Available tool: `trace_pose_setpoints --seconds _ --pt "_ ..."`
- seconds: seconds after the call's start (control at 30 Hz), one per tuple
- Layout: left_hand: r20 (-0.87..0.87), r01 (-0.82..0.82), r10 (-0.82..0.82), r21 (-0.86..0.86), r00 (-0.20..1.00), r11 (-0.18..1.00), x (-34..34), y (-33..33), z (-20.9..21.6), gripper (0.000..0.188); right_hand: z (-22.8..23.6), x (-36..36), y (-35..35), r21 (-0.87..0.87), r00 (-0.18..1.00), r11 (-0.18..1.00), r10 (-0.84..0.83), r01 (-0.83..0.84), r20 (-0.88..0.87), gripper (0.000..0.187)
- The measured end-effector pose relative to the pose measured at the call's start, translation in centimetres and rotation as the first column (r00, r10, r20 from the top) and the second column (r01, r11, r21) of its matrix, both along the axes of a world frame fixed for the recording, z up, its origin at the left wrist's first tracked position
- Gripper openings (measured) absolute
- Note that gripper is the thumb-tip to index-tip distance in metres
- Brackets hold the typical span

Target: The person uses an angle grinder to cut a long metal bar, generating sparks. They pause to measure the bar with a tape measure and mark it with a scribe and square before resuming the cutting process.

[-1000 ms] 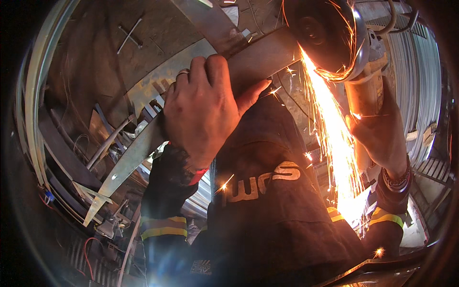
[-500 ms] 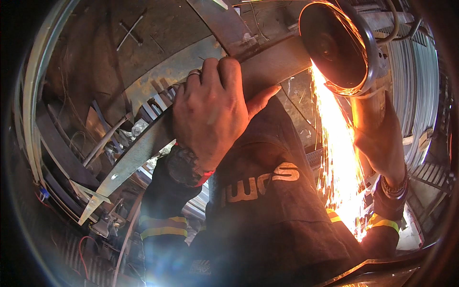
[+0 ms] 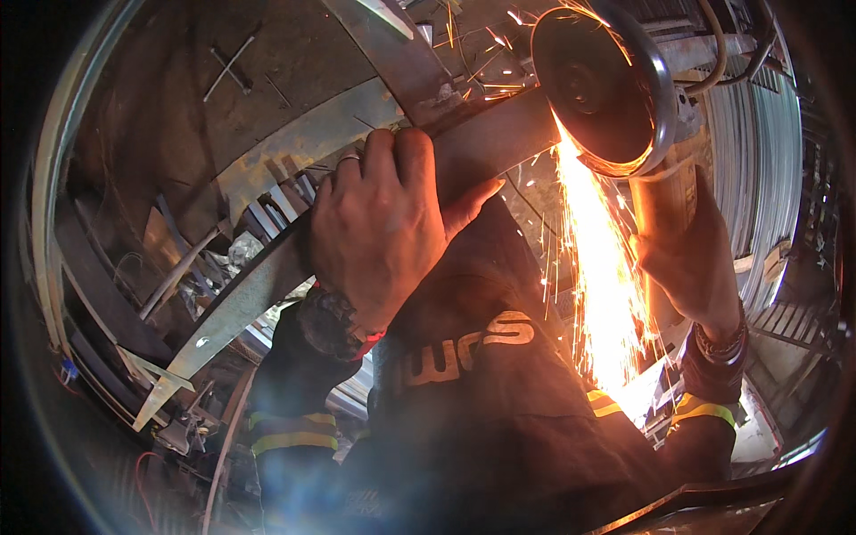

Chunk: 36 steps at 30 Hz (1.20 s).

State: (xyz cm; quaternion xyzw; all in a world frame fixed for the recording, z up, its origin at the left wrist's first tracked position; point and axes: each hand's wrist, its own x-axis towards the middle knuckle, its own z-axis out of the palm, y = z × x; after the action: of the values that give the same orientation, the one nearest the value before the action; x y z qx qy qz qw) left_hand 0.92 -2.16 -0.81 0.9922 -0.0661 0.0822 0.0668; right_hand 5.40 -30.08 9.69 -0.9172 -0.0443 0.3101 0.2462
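My left hand [image 3: 379, 223] is wrapped over a long, flat steel bar [image 3: 486, 138], its thumb along the near side. The bar slants from a pointed, notched end at lower left up to an angle grinder [image 3: 606, 89] at upper right. My right hand [image 3: 682, 245] grips the grinder's body, with its fingers partly hidden behind the tool. The grinder's round disc meets the bar's right end, and a bright stream of sparks [image 3: 606, 294] pours down from there toward my right sleeve.
Another flat steel piece [image 3: 383, 45] lies beyond the bar. Stacked metal strips [image 3: 758, 169] stand at the right, beside a looped cable [image 3: 718, 53]. Scrap metal and rods [image 3: 183, 267] clutter the left. Two thin crossed rods [image 3: 232, 69] lie on the floor.
Hands, bar and grinder appear slightly farther left in the picture. Sparks still stream down, and more now scatter above the bar near the disc. Both grips stay the same.
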Motion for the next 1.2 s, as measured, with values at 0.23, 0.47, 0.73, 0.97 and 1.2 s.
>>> trace_pose_setpoints --seconds 0.23,0.47,0.73,0.97,1.2 --pt "-0.08 -0.029 0.026 -0.038 0.996 0.999 -0.1 0.3 -0.2 0.059 -0.9 -1.5 -0.8 0.185 0.993 0.976 -0.12 0.116 0.006 0.099" --pt "-0.004 -0.107 0.111 -0.328 0.994 0.939 -1.4 -0.1 0.4 0.079 -0.9 -2.5 -2.2 0.467 0.858 0.734 -0.5 0.493 -0.12 0.079" --pt "0.304 0.69 -0.626 -0.422 0.718 0.588 -3.5 -8.1 7.0 0.06 0.1 -4.7 -4.4 0.796 0.72 0.206 -0.593 0.569 -0.36 0.06" --pt "0.511 0.834 -0.66 -0.372 0.55 0.408 -0.6 -16.9 6.5 0.075 -1.4 -4.1 -8.1 0.896 0.771 -0.057 -0.488 0.441 -0.41 0.049" --pt "0.441 0.778 -0.641 -0.382 0.628 0.499 4.4 -23.6 8.2 0.07 -0.7 3.4 -16.0 0.894 0.809 0.116 -0.486 0.434 -0.33 0.047"
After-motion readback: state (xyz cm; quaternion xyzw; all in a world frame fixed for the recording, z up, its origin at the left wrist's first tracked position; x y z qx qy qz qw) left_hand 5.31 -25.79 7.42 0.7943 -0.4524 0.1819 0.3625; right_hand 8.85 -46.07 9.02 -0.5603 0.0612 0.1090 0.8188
